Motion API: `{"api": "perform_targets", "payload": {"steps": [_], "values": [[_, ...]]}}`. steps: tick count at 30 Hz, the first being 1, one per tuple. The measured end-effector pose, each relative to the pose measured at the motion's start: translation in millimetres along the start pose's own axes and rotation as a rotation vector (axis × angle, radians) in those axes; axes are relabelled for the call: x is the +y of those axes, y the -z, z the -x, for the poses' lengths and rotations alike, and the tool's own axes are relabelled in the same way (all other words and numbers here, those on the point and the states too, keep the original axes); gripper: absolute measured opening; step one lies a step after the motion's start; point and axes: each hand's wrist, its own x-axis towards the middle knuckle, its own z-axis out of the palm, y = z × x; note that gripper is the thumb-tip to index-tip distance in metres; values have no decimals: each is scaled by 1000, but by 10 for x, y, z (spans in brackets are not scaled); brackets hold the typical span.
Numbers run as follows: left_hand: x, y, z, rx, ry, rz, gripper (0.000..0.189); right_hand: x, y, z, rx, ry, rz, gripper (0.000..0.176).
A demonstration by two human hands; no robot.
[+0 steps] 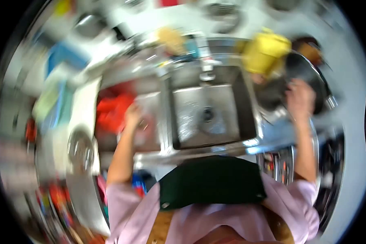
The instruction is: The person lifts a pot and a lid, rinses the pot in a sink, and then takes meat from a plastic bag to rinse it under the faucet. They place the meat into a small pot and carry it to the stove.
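My left hand is over the left sink basin, right beside a bright red, crumpled thing that may be cloth or plastic. Motion blurs its fingers, and whether it holds the red thing cannot be made out. On the other side, my right hand reaches over a large dark round pan on the right of the sink. Its fingers are smeared too, so a grip on the pan cannot be confirmed. A yellow bag-like thing sits behind the pan.
Between my arms lies the middle sink basin with a drain, under a faucet. A glass bowl stands on the left board, near a blue container. A brown round thing is behind the pan. Open drawers lie below the counter.
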Motion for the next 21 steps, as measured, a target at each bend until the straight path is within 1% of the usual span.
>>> {"api": "perform_targets", "payload": {"steps": [1,2,3,4,5,6,7,8,9,10,11,12,14,15,16,18,21], "values": [[230,49,54,-34,-62,97,9,-223,-149,279,-275,-324,-663,22],[99,17,63,-124,148,298,14,-531,-169,465,-258,-64,-469,20],[208,-41,169,-156,140,373,20,-832,-36,533,-372,-187,-625,18],[286,-142,272,-171,120,349,21,-970,-227,899,-323,-108,-736,20],[-16,-272,287,-233,122,388,23,-1108,-259,1179,-252,-127,-718,26],[-333,-466,296,-315,144,607,25,-1185,-154,1374,-366,-215,-712,27],[-105,-516,429,-335,289,536,24,-1271,3,1507,-380,-293,-687,26],[131,-648,563,-395,468,543,20,-1255,174,1648,-407,-376,-632,25],[191,-769,624,-519,527,523,19,-1206,275,1834,-426,-461,-575,24],[410,-881,777,-571,478,579,22,-1124,347,2057,-439,-528,-528,24],[541,-1006,848,-662,416,538,26,-1024,468,2245,-410,-588,-422,23],[667,-1102,906,-736,348,499,29,-900,573,2457,-362,-699,-389,24],[1026,-1293,1034,-808,225,333,35,-632,805,2807,-241,-903,-256,25],[1181,-1415,1068,-836,261,336,38,-491,865,3047,-211,-1021,-182,25],[1272,-1544,1078,-855,241,334,38,-336,982,3238,-180,-1138,-105,25],[1449,-1844,1148,-927,124,357,35,37,1332,3622,-175,-1259,84,26],[1716,-2344,1385,-903,63,345,23,819,1797,4458,-4,-1381,325,26]]}}
